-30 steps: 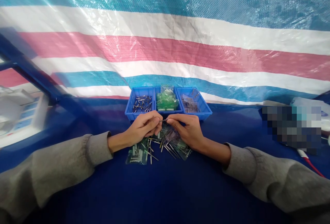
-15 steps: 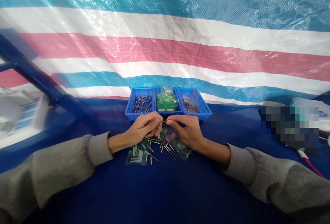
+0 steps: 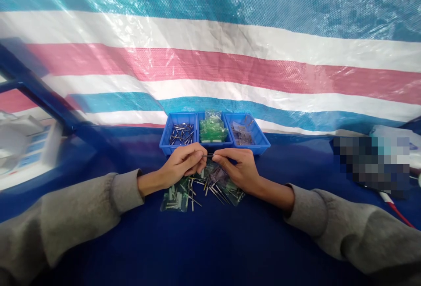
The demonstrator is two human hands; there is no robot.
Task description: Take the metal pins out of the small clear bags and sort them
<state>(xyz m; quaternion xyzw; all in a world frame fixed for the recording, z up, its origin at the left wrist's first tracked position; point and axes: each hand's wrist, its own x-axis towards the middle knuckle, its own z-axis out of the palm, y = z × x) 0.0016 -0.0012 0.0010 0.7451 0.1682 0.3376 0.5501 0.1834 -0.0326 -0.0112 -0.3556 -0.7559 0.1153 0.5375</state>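
1. A striped tarpaulin point(image 3: 210, 58) in blue, white and pink hangs behind the bench point(image 3: 210, 242), probably as a screen for the work spot.
2. The bench carries a dark blue cover; grey sleeves point(image 3: 72, 216) rest on it, which likely steadies the fine work.
3. Three blue bins point(image 3: 263, 143) stand side by side at the far edge, within reach: metal pins on the left, green pieces in the middle, purplish pieces on the right.
4. A loose heap of pins and small clear bags point(image 3: 204, 187) lies just under the hands.
5. The left hand point(image 3: 180, 167) and right hand point(image 3: 238, 169) meet above the heap, fingertips pinched together.
6. Each grip is closed on one end of a thin metal pin point(image 3: 208, 155), held level between them, just in front of the bins.
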